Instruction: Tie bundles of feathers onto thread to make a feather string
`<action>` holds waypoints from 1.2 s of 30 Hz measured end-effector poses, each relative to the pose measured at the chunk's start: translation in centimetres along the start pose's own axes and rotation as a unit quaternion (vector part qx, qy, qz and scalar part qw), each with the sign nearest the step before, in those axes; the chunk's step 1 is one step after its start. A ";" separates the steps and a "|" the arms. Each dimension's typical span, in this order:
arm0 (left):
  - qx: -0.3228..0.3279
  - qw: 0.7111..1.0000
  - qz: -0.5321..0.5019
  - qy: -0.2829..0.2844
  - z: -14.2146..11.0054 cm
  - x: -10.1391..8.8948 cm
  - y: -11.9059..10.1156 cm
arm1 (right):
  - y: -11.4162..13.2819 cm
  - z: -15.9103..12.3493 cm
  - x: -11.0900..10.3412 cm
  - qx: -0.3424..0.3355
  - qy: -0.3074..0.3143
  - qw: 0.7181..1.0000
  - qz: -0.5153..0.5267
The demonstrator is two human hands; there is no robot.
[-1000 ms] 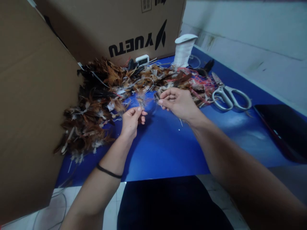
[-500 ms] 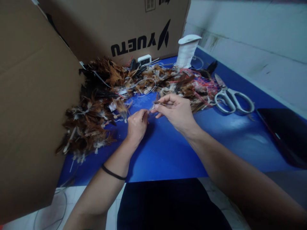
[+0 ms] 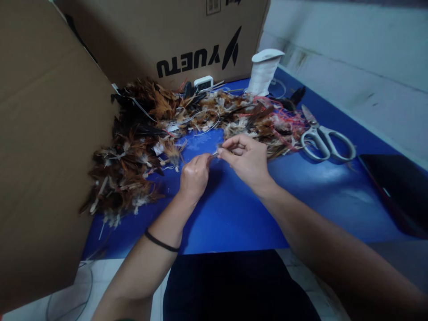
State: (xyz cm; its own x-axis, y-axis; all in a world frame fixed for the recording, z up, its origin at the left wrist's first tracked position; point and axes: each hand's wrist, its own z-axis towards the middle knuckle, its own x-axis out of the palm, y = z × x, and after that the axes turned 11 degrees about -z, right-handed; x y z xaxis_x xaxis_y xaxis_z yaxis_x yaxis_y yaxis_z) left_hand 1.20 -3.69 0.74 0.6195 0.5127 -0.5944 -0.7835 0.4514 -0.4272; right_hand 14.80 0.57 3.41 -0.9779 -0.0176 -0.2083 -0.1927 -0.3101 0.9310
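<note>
My left hand (image 3: 194, 177) is closed in a pinch, fingers curled. Just right of it, the thumb and forefinger of my right hand (image 3: 246, 159) meet in another pinch. A small feather (image 3: 215, 154) spans the two fingertips, with a thin pale end showing in the gap; most of it is hidden by the fingers. Behind the hands lies a long heap of brown, black and whitish feathers (image 3: 200, 117). Tied bunches of brown feathers (image 3: 125, 191) spread to the left of my left hand.
Metal scissors (image 3: 326, 140) lie at the right, near a dark phone-like slab (image 3: 396, 191). A white roll (image 3: 265, 73) and a small white digital display (image 3: 203, 84) stand behind the feathers on the blue table (image 3: 230, 227). Cardboard (image 3: 133, 40) walls the back and left.
The fingertips have shifted slightly against each other, and less of the feather shows above the right fingers. The whole view has moved a little; the surrounding things stay in place.
</note>
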 end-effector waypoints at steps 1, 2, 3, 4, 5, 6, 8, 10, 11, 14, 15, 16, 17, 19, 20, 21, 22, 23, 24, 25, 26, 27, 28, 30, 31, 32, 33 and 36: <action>0.000 1.000 0.000 0.002 0.0 0.0 0.0 | -0.1 0.0 0.1 -0.010 -0.006 1.000 -0.010; -0.002 1.000 -0.001 0.004 0.0 0.1 0.1 | -0.2 -0.1 0.1 -0.020 -0.009 1.000 -0.022; -0.007 1.000 -0.004 0.007 0.0 0.1 0.1 | -0.2 -0.1 0.1 -0.029 -0.011 0.999 -0.034; -0.012 1.000 -0.007 0.010 -0.1 0.1 0.1 | -0.2 -0.2 0.2 -0.036 -0.010 0.998 -0.046; -0.019 1.000 -0.010 0.014 -0.1 0.1 0.1 | -0.3 -0.2 0.2 -0.039 -0.008 0.998 -0.055; -0.025 0.999 -0.012 0.016 0.0 0.1 0.0 | -0.2 -0.2 0.1 -0.039 -0.006 0.997 -0.062; -0.037 0.999 -0.013 0.021 0.0 0.1 0.0 | -0.1 -0.3 0.1 -0.033 -0.003 0.997 -0.068; -0.045 0.998 -0.016 0.029 0.0 0.0 -0.1 | 0.0 -0.3 0.0 -0.026 -0.002 0.997 -0.069; -0.047 0.998 -0.018 0.033 0.0 0.0 -0.1 | 0.0 -0.3 0.0 -0.023 -0.001 0.997 -0.068; -0.051 0.998 -0.019 0.036 0.1 -0.2 -0.1 | -0.1 -0.3 0.2 -0.013 0.002 0.998 -0.054; -0.052 0.998 -0.018 0.035 0.1 -0.2 -0.2 | -0.2 -0.3 0.2 -0.009 0.004 0.999 -0.048; -0.052 0.998 -0.017 0.034 0.1 -0.3 -0.2 | -0.2 -0.3 0.3 -0.004 0.008 0.999 -0.041; -0.051 0.998 -0.018 0.034 0.2 -0.3 -0.2 | -0.2 -0.2 0.2 0.002 0.017 0.999 -0.032; -0.054 0.998 -0.027 0.032 0.2 -0.4 -0.3 | 0.1 0.2 -0.1 0.012 0.038 0.999 -0.014; -0.060 0.997 -0.037 0.028 0.3 -0.5 -0.3 | 0.4 0.5 -0.5 0.014 0.043 0.999 -0.005; -0.068 0.996 -0.051 0.023 0.3 -0.5 -0.3 | 0.6 0.8 -1.1 0.014 0.042 0.999 -0.002; -0.080 0.994 -0.069 0.017 0.3 -0.5 -0.3 | 0.8 1.1 -1.8 0.011 0.027 1.000 -0.004; -0.098 0.991 -0.093 0.009 0.3 -0.5 -0.3 | 1.0 1.5 -2.7 0.007 0.011 1.000 -0.017; -0.122 0.985 -0.123 0.000 0.4 -0.4 -0.2 | 1.0 1.7 -3.7 0.002 -0.003 0.999 -0.044; -0.151 0.976 -0.159 -0.010 0.4 -0.3 -0.1 | 1.0 1.9 -4.7 -0.005 -0.002 0.996 -0.084; -0.184 0.962 -0.201 -0.021 0.4 -0.2 0.0 | 0.8 2.0 -5.8 -0.012 0.011 0.991 -0.136; -0.220 0.944 -0.246 -0.029 0.5 0.0 0.1 | 0.6 1.9 -6.8 -0.015 0.032 0.979 -0.203; -0.253 0.922 -0.291 -0.037 0.5 0.2 0.2 | 0.3 1.8 -7.7 -0.022 0.063 0.958 -0.278; -0.305 0.876 -0.369 -0.052 0.7 0.6 0.5 | -0.4 1.3 -9.0 -0.043 0.142 0.901 -0.408; -0.322 0.857 -0.399 -0.059 0.8 0.8 0.6 | -0.7 1.0 -9.4 -0.044 0.172 0.870 -0.460; -0.333 0.840 -0.423 -0.065 0.8 0.9 0.6 | -0.9 0.7 -9.7 -0.037 0.192 0.843 -0.501; -0.341 0.828 -0.440 -0.069 0.9 1.1 0.6 | -1.1 0.4 -9.8 -0.024 0.206 0.823 -0.529; -0.352 0.811 -0.462 -0.069 1.0 1.2 0.5 | -1.5 -0.1 -9.5 -0.003 0.251 0.808 -0.534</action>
State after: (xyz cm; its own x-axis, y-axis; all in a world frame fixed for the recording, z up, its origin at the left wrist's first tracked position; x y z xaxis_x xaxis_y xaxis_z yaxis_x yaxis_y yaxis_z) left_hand 1.63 -2.11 0.46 0.9199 0.2914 0.2623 0.2149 0.1848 -0.9590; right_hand 24.36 1.16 3.93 -0.0989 -0.1204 -0.9878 -0.9024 -0.4075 0.1401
